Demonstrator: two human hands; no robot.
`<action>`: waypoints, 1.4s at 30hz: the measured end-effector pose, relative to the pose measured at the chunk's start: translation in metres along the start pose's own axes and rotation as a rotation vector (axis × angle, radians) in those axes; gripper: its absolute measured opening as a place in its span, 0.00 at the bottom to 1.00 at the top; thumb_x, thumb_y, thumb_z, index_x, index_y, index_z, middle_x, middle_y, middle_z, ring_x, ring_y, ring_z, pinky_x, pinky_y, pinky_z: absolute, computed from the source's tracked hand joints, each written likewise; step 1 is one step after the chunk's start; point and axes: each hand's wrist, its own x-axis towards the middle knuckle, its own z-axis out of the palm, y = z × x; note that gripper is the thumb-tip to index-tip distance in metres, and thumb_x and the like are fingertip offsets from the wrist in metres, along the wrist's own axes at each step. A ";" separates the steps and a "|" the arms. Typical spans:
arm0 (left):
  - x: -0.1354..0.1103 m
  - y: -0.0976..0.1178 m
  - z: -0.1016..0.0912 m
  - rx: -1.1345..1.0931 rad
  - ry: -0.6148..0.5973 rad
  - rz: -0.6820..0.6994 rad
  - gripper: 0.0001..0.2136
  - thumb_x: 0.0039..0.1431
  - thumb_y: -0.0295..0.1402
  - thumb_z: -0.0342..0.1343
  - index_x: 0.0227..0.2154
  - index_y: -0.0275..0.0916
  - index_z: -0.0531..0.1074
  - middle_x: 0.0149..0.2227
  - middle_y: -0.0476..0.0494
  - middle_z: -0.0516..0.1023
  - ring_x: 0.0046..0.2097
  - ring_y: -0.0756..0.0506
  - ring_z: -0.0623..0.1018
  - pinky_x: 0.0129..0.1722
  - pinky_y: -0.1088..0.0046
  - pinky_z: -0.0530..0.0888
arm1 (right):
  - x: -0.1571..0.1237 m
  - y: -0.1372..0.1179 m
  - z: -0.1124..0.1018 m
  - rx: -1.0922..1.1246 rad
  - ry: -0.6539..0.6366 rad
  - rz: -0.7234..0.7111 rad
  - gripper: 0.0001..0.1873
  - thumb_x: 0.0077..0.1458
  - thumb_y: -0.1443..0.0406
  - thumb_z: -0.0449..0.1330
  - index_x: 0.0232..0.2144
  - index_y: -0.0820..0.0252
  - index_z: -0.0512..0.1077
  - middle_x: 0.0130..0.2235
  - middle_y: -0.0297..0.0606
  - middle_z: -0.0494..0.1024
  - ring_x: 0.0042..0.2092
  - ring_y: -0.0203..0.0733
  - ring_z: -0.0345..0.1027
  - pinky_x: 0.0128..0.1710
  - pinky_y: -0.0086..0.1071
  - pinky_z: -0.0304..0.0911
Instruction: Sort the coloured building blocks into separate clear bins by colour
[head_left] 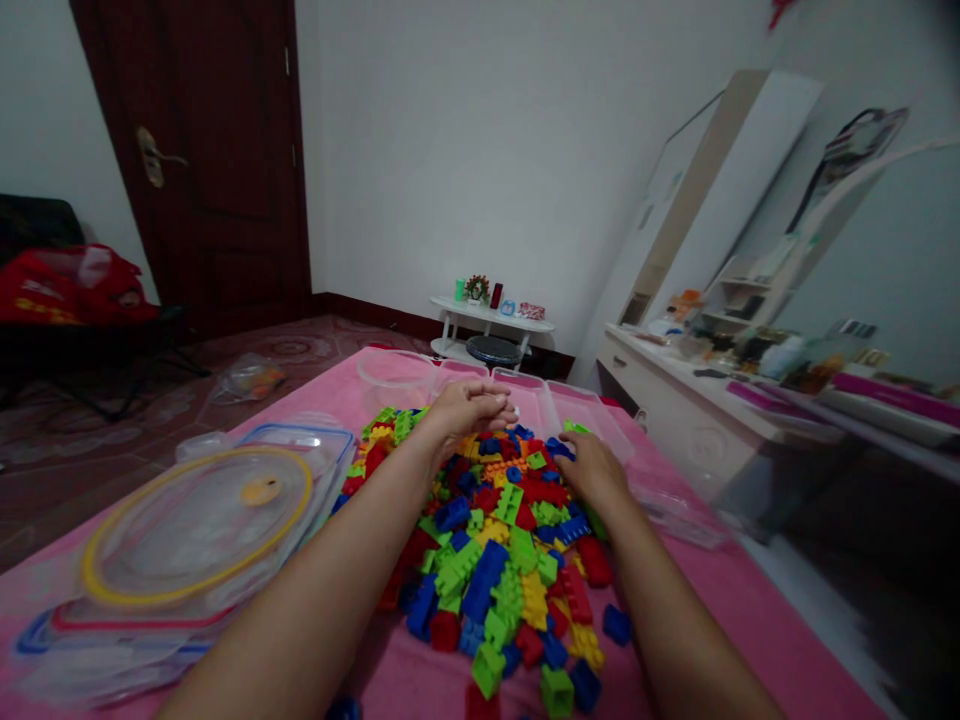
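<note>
A heap of plastic building blocks (510, 540) in red, blue, green, yellow and orange lies on a pink cloth (720, 620). My left hand (471, 404) hovers over the far end of the heap with its fingers curled together; what they hold, if anything, is hidden. My right hand (592, 468) rests palm down on the right side of the heap, fingers bent onto the blocks by a green piece (576, 428).
Several clear lids (196, 528) with yellow, blue and red rims are stacked at the left. Clear plastic boxes (525, 392) stand behind the heap. A white desk (697, 400) with clutter is at the right, a small white table (491, 318) by the wall, a dark door (217, 150) at the back left.
</note>
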 end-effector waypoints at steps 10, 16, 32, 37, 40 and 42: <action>-0.012 0.012 0.004 -0.077 -0.292 -0.022 0.22 0.39 0.23 0.68 0.41 0.34 0.72 0.38 0.39 0.80 0.40 0.46 0.79 0.38 0.74 0.74 | -0.001 0.001 -0.010 0.087 -0.084 0.035 0.20 0.45 0.71 0.56 0.42 0.59 0.77 0.43 0.42 0.79 0.47 0.46 0.71 0.46 0.34 0.63; -0.009 0.010 0.000 -0.013 -0.145 -0.029 0.20 0.38 0.28 0.70 0.38 0.32 0.73 0.30 0.44 0.78 0.30 0.51 0.78 0.30 0.79 0.74 | -0.002 -0.028 -0.040 0.447 -0.070 -0.106 0.17 0.49 0.71 0.54 0.40 0.63 0.76 0.37 0.41 0.81 0.39 0.40 0.74 0.41 0.31 0.66; -0.010 0.026 -0.011 1.080 0.198 0.239 0.08 0.51 0.34 0.56 0.28 0.36 0.77 0.25 0.44 0.78 0.26 0.49 0.75 0.26 0.76 0.67 | -0.058 -0.115 -0.039 0.232 -0.120 -0.569 0.14 0.50 0.69 0.59 0.41 0.56 0.73 0.43 0.36 0.75 0.46 0.41 0.65 0.45 0.32 0.58; -0.018 0.030 -0.006 1.369 0.252 0.210 0.10 0.50 0.36 0.56 0.32 0.40 0.79 0.32 0.42 0.80 0.33 0.45 0.77 0.32 0.73 0.68 | -0.057 -0.115 -0.029 0.111 -0.160 -0.642 0.15 0.51 0.69 0.57 0.42 0.51 0.74 0.43 0.35 0.73 0.47 0.43 0.62 0.43 0.33 0.58; -0.019 0.030 -0.003 1.384 0.217 0.166 0.11 0.50 0.37 0.55 0.34 0.40 0.79 0.33 0.41 0.80 0.35 0.45 0.77 0.33 0.73 0.69 | -0.060 -0.119 -0.026 0.060 -0.167 -0.628 0.18 0.49 0.67 0.59 0.44 0.50 0.72 0.45 0.36 0.72 0.48 0.45 0.61 0.42 0.34 0.58; -0.019 0.029 -0.003 1.379 0.206 0.148 0.12 0.50 0.37 0.55 0.34 0.40 0.79 0.33 0.41 0.80 0.35 0.45 0.77 0.33 0.73 0.69 | -0.062 -0.122 -0.026 0.027 -0.163 -0.602 0.18 0.47 0.68 0.59 0.43 0.51 0.72 0.45 0.36 0.72 0.47 0.45 0.61 0.40 0.34 0.58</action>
